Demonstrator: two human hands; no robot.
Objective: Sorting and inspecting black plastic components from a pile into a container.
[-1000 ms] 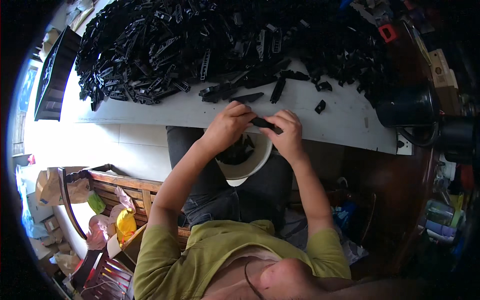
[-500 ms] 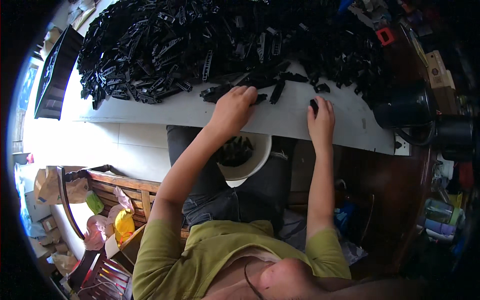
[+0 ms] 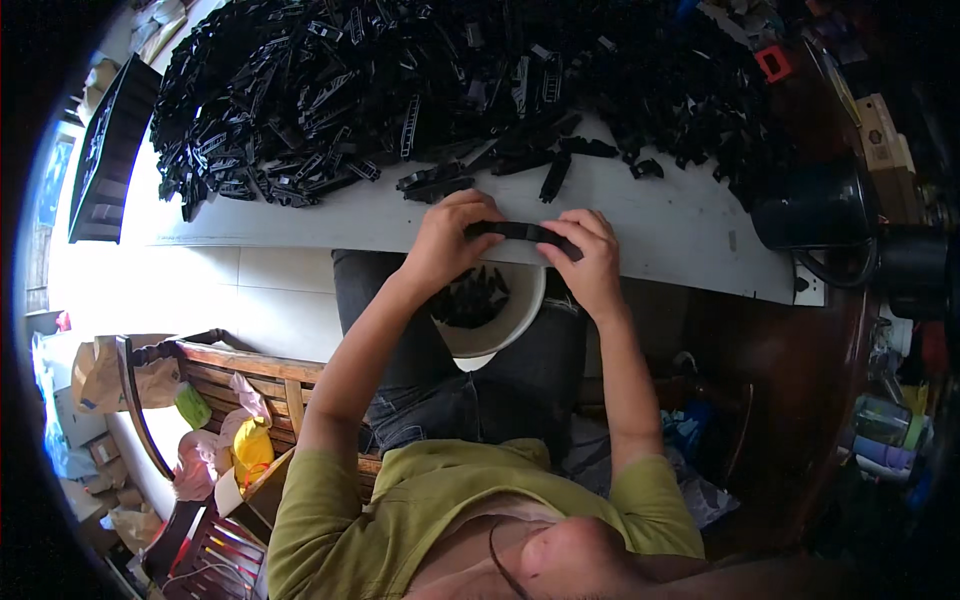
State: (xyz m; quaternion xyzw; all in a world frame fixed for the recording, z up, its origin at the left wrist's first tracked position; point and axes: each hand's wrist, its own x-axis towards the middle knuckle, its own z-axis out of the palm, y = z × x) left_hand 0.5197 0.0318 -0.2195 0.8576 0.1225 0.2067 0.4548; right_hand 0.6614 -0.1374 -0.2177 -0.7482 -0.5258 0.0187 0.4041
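Here, left fingers [image 3: 468, 204] and right fingers [image 3: 585, 222] grip black strip [image 3: 520, 231] near table edge [image 3: 680, 278]; open room rightward.

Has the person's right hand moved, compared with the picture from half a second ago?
Yes. Against the white tabletop, the right hand has moved left and slightly lower, joining the left hand at the slim black part.

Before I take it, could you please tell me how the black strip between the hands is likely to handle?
The strip is probably fairly stiff, since it spans the gap between the left hand and the right hand without drooping. It is likely light too, being slim and narrow enough to pinch near its ends.
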